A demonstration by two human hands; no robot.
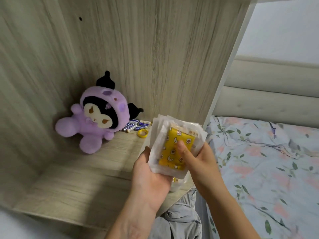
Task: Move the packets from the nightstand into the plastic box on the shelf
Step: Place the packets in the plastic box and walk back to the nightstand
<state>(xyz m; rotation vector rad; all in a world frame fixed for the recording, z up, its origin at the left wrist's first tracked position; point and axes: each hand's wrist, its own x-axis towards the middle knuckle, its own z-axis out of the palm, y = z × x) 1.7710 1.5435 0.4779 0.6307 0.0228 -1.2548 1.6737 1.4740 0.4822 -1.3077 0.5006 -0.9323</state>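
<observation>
Holding a stack of packets (174, 149) with both hands, just above the nightstand (82, 183) near its front edge. Left hand (151, 176) sits under the stack, palm up, thumb curled over the left edge and the rest of its fingers hidden underneath. Right hand (200, 161) grips the right edge, thumb pressed flat on the top packet, other fingers tucked behind where I can't see them. So the stack is sandwiched between the two thumbs on top and the fingers below.

Packets are flat, squarish, clear crinkly plastic with white borders, fanned out a bit at the far end past the fingertips. Top one has a glossy yellow insert with little moon and star prints.

Nightstand is pale wood-grain laminate. Further back from the fingers there's a fuzzy purple plush (93, 118), some blue batteries (136, 125) and a yellow tape roll (142, 133).
</observation>
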